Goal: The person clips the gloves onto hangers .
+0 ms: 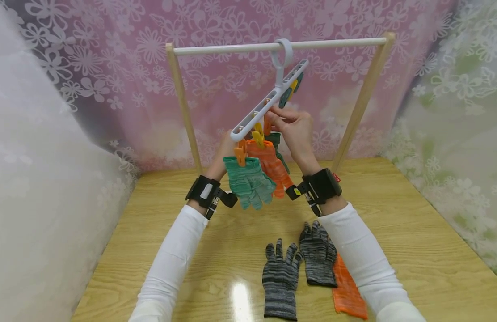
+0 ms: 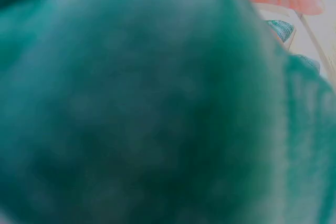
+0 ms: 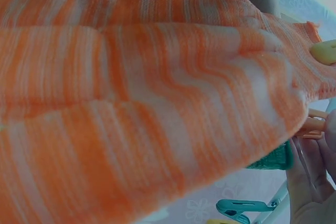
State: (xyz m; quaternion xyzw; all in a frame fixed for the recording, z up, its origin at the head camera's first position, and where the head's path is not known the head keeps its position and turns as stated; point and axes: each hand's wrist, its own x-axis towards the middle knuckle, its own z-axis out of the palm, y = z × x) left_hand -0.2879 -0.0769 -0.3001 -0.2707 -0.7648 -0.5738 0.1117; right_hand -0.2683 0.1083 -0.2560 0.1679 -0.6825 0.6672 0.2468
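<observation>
My right hand (image 1: 297, 132) pinches an orange clothespin (image 1: 267, 126) under the light grey hanger (image 1: 252, 117). Just below that peg hangs a dark green glove (image 1: 275, 139), partly behind an orange striped glove (image 1: 268, 156). A yellow clothespin (image 1: 258, 136) holds the orange glove, and another orange clothespin (image 1: 241, 153) holds a light green glove (image 1: 248, 181) nearest me. My left hand (image 1: 225, 150) reaches up behind the light green glove; its fingers are hidden, so I cannot tell what they hold. Blurred green glove fabric (image 2: 147, 98) fills most of the left wrist view.
The hanger hooks over a white rail (image 1: 232, 48) between wooden posts (image 1: 184, 107). Dark green and yellow clothespins (image 1: 292, 89) hang at its far end. On the wooden table (image 1: 164, 255) lie two grey-black striped gloves (image 1: 281, 279) and an orange glove (image 1: 349, 290), partly under my right forearm.
</observation>
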